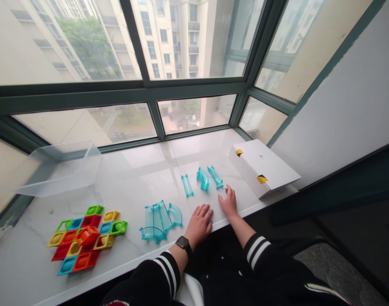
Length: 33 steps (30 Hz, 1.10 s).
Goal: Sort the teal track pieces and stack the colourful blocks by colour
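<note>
My left hand (199,222), with a dark watch (182,242) on its wrist, lies palm down on the white ledge, its fingers stretched out and nothing in them. To its left is a group of translucent teal track pieces (153,221), with a curved one (175,214) at its right side. My right hand (229,202) rests near the ledge's front edge with fingers apart, holding nothing. Just beyond its fingertips lies a straight teal track piece (216,177). Further left are a stack of curved track pieces (202,179) and another straight piece (187,185).
Colourful cube-like blocks (86,236) in red, yellow, green and blue sit together at the left. Behind them stands a clear plastic bin (63,170). A white box (261,163) with yellow-and-black tabs is at the right. Dark-framed windows (194,87) line the back.
</note>
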Each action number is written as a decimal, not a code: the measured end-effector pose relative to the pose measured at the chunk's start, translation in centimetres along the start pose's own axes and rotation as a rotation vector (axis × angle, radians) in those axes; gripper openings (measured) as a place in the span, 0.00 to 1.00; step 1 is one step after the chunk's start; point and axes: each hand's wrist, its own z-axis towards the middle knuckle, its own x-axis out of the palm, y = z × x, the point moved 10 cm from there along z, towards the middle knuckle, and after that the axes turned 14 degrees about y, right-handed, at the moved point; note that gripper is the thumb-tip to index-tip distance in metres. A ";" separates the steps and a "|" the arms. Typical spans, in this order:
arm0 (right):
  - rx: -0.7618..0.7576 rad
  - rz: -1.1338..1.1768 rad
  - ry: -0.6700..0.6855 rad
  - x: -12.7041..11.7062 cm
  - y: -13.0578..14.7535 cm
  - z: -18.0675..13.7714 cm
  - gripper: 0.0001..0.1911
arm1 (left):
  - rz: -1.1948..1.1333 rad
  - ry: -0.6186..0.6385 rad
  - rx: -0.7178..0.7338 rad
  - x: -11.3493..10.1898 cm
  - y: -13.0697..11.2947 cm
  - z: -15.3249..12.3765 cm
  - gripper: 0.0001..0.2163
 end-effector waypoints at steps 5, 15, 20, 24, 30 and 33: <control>-0.101 -0.127 0.066 0.9 1.6 -5.1 0.34 | -0.004 -0.005 -0.001 -0.2 -0.1 0.0 0.23; -0.154 -0.309 0.163 1.4 4.7 -5.1 0.18 | -0.077 0.011 0.007 -0.4 0.3 0.0 0.21; -0.162 -0.301 0.152 1.3 4.7 -5.3 0.18 | -0.337 0.118 0.044 -3.7 -0.8 -2.9 0.16; -0.182 -0.261 0.159 1.1 4.3 -5.4 0.18 | -0.392 -0.061 0.019 -10.0 0.5 -10.0 0.14; -0.144 -0.174 0.131 1.6 3.9 -5.6 0.18 | -0.281 -0.576 -0.478 -15.5 11.7 -25.2 0.14; -0.177 -0.095 0.170 3.4 6.5 -6.6 0.19 | -0.393 -0.641 -0.679 -13.4 16.5 -30.0 0.19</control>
